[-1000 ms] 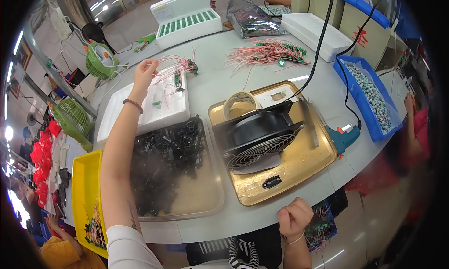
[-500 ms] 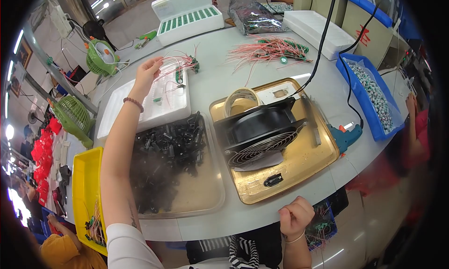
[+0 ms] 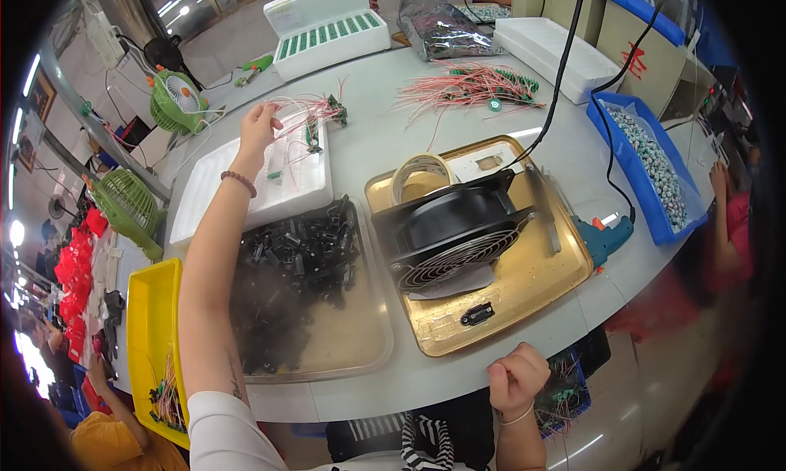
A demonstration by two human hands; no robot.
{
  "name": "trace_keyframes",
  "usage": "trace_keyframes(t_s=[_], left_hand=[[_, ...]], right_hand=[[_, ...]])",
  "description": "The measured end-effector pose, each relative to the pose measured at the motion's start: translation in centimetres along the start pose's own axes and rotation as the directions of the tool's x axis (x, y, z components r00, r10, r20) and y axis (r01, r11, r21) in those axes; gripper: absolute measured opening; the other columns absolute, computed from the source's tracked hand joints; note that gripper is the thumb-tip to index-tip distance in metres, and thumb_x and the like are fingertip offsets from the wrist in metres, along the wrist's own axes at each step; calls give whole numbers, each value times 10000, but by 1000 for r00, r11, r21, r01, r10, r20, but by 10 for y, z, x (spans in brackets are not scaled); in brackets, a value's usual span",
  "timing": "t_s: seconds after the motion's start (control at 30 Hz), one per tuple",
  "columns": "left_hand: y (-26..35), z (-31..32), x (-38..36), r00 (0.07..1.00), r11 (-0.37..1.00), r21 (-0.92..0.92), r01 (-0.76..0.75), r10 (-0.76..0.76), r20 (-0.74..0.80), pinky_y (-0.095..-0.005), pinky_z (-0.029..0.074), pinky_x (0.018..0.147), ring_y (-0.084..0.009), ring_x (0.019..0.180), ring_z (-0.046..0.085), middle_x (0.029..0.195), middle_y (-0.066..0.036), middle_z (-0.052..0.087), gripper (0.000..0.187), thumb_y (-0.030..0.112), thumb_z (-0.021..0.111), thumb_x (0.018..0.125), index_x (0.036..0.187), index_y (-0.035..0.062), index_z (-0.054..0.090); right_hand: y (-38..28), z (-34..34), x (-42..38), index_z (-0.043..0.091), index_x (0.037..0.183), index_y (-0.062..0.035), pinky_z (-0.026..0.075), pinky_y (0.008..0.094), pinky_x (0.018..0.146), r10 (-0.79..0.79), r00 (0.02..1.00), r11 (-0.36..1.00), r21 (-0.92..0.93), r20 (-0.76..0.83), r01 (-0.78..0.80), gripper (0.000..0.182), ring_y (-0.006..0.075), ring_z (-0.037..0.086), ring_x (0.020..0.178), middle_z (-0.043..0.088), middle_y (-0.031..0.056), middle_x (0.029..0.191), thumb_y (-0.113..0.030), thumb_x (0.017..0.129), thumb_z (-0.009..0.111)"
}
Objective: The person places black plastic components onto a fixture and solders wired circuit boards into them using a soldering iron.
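Note:
My left hand [image 3: 260, 127] reaches over the far end of a white foam tray [image 3: 209, 188]. Its fingers are pinched together at the loose ends of thin red and white wires [image 3: 296, 110]. Small green circuit boards [image 3: 336, 110] sit at the other end of these wires, by the tray's far corner. Near the front table edge, my right hand [image 3: 520, 381] is curled into a fist, and nothing shows in it. Between my arms lies a clear tray [image 3: 352, 332] of small black plastic parts [image 3: 303, 254]. One black part [image 3: 478, 314] lies alone on a gold tray [image 3: 446, 336].
A black fan [image 3: 454, 225] and a tape roll [image 3: 422, 178] stand on the gold tray, with a teal power tool [image 3: 604, 240] beside it. Behind lies a wired-board pile [image 3: 483, 86]. A blue bin [image 3: 655, 168] is right, a yellow bin [image 3: 151, 307] left. Black cables hang down.
My left hand has drawn slightly back and to the left, its fingers still at the wire ends. My right hand has stayed in place.

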State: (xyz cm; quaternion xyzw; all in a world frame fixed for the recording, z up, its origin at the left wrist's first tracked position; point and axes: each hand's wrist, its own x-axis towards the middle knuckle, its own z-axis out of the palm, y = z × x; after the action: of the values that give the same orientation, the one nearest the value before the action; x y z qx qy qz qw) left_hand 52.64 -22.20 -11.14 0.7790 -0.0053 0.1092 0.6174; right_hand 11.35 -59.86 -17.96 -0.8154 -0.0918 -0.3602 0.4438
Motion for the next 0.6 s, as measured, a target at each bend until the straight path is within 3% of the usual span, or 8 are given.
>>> trace_keyframes(t_s=[0.17,0.27,0.47,0.6], left_hand=[[16,10,-17,992,990,-87,110,-105,69,-182,279,451,-15,450,328,685,38,552,175,230,533,913,1027,113,597],[17,9,-19,980,976,-195,100,-63,190,-179,279,468,-15,471,332,733,46,550,245,204,583,885,1114,124,552],[34,22,-40,989,975,-180,-127,139,58,-181,294,471,-9,524,359,900,-8,599,474,167,671,815,1230,125,444],[34,24,-47,982,981,58,-186,184,47,-177,367,500,-23,603,465,974,-36,621,406,158,662,815,1182,104,496]], right_hand=[[0,0,1,532,555,-32,341,284,430,-5,1000,1000,2,4,5,148,195,442,443,470,54,501,-73,687,585],[0,-1,1,534,552,-33,340,283,430,-6,1000,1000,1,7,6,151,193,442,444,471,52,501,-76,687,585],[0,0,0,536,544,-35,340,281,429,2,1000,1000,-7,8,-2,154,192,441,443,468,51,499,-78,684,584],[0,0,-1,536,542,-35,340,282,429,2,1000,1000,-12,5,-2,150,194,441,443,464,52,498,-78,678,585]])
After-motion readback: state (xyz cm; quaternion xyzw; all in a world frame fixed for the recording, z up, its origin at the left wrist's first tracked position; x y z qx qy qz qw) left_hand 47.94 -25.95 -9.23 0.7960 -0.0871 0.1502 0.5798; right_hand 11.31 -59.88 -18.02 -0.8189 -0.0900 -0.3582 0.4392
